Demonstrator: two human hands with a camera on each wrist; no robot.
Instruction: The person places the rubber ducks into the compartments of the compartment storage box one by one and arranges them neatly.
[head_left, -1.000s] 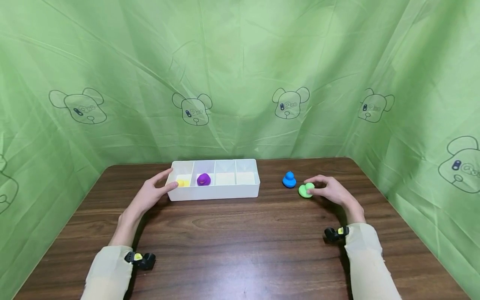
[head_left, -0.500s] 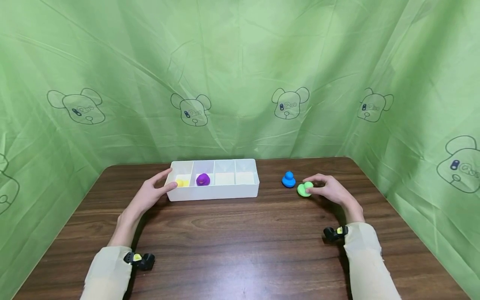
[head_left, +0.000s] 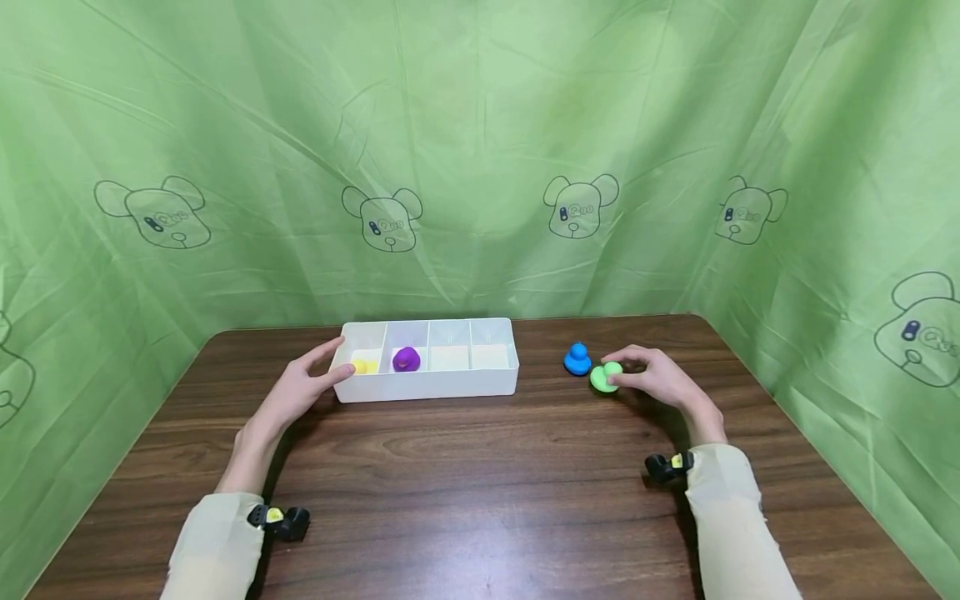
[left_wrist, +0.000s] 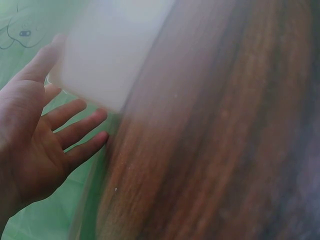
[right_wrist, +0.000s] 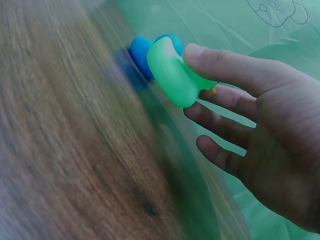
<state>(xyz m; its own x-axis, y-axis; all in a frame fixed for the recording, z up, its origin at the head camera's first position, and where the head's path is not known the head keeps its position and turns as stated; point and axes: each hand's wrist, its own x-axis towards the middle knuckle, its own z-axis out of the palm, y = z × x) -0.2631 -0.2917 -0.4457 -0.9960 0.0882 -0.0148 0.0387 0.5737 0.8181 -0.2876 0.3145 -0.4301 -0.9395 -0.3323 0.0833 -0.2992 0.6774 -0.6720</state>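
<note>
A white divided box (head_left: 427, 385) stands at the far left of the table. My left hand (head_left: 300, 385) grips its left end, thumb at the front corner and index finger at the back; in the left wrist view the other fingers spread loosely beside it. A yellow toy (head_left: 362, 367) lies in the leftmost compartment, partly hidden by the wall, and a purple rubber duck (head_left: 407, 359) sits in the one beside it. My right hand (head_left: 660, 383) pinches a green rubber duck (right_wrist: 172, 75) by its head, thumb and fingers around it. Close to its left stands a blue rubber duck (head_left: 577, 360).
The brown wooden table (head_left: 465, 483) reaches back to a green curtain (head_left: 480, 167) printed with bear heads. The curtain also hangs along both sides. Black wrist cameras (head_left: 279, 522) are strapped over the light sleeves.
My right hand has shifted slightly to the left with the green rubber duck, bringing it nearer the blue one. The left hand and the box have stayed in place.
</note>
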